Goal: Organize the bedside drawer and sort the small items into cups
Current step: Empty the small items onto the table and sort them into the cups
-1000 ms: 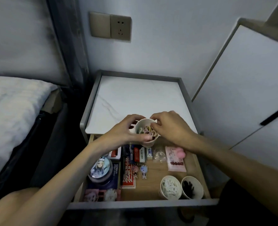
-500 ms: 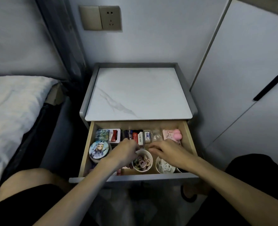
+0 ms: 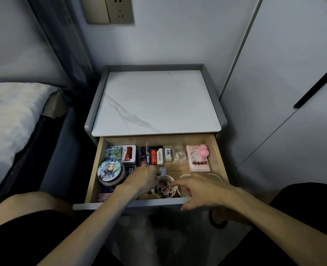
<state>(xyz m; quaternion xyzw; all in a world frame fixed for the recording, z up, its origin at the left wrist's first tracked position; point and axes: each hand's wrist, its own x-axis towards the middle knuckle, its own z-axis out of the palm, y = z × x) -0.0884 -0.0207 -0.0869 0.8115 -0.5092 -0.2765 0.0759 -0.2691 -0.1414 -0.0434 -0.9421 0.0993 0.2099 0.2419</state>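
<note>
Reaching into the open bedside drawer (image 3: 158,140), a person sorts small items into cups. At the drawer's left wall sits a round badge tin (image 3: 111,171). Card tins (image 3: 128,153), battery packs (image 3: 151,156) and an eraser (image 3: 167,154) line the drawer's back.

Near the drawer's front centre, the left hand (image 3: 142,179) curls against the left rim of the hair-tie cup (image 3: 165,187), which stands inside the drawer, full of pastel loops. Whether those fingers pinch the rim or merely touch it cannot be told.

The right hand (image 3: 199,189), fingers slack and spread, grasping nothing, hovers over a second cup (image 3: 184,176) and a third cup (image 3: 214,176) at the drawer's front right, hiding their contents. A clear bag (image 3: 179,156), a pink packet (image 3: 198,160) and a pink sponge (image 3: 204,150) fill the drawer's back right.

The job looks nearly done: three cups are in place and the rows are neat. Keychains (image 3: 162,170) lie loose just behind the hair-tie cup, and the drawer is not yet closed.
</note>
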